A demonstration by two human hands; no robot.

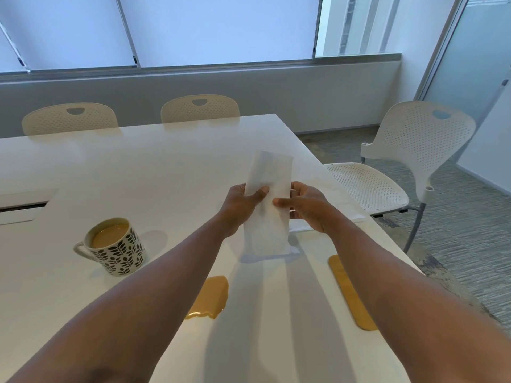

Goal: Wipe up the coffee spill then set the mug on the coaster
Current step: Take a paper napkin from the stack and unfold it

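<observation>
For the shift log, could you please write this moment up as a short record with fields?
left hand: left hand grips the paper towel
right hand: right hand pinches the same towel from its other side
towel: folded, held above the table, apart from the spill
spill: tan coffee puddle near the front edge, not yet wiped
mug: patterned mug, upright on the bare table, coffee inside
coaster: tan coaster, partly hidden by the right forearm
spare towels: more white paper by the right edge

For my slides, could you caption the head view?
Both hands hold a folded paper towel above the coffee spill.
</observation>
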